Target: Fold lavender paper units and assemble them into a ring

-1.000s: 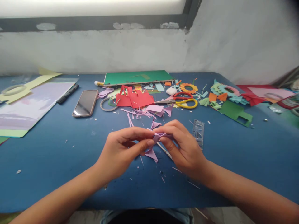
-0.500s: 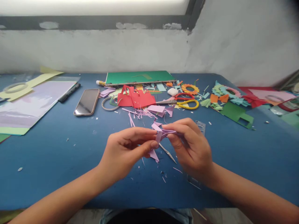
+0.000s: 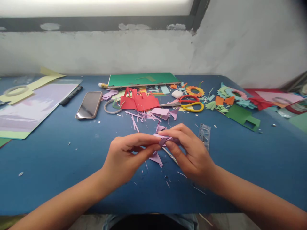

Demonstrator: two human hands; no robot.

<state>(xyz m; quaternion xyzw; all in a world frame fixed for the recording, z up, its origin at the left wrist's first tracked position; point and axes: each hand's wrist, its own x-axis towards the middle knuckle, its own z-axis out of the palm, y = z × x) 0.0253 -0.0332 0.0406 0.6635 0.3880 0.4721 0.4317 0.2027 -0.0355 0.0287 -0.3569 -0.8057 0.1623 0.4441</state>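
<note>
A small folded purple paper point(image 3: 165, 139) is pinched between my two hands above the blue table. My left hand point(image 3: 129, 156) grips its left end between thumb and fingers. On the other side, my right hand point(image 3: 189, 150) holds it with thumb and forefinger, partly covering it. Just below lie a purple paper triangle point(image 3: 157, 159) and a slim metal tool point(image 3: 170, 155), whose lower end is hidden by my right hand. A clear ruler point(image 3: 204, 135) lies beyond my right hand.
Scissors point(image 3: 192, 103), red paper point(image 3: 141, 100), purple scraps point(image 3: 160, 111) and a green board point(image 3: 144, 79) lie farther back. A phone point(image 3: 89, 105) and marker point(image 3: 71, 95) are left; paper rings point(image 3: 236, 94) and a green cut-out point(image 3: 242, 117) are right.
My right hand has moved slightly left and closer to my left hand. The purple paper now looks flatter and more folded together, and more of the clear ruler shows.
</note>
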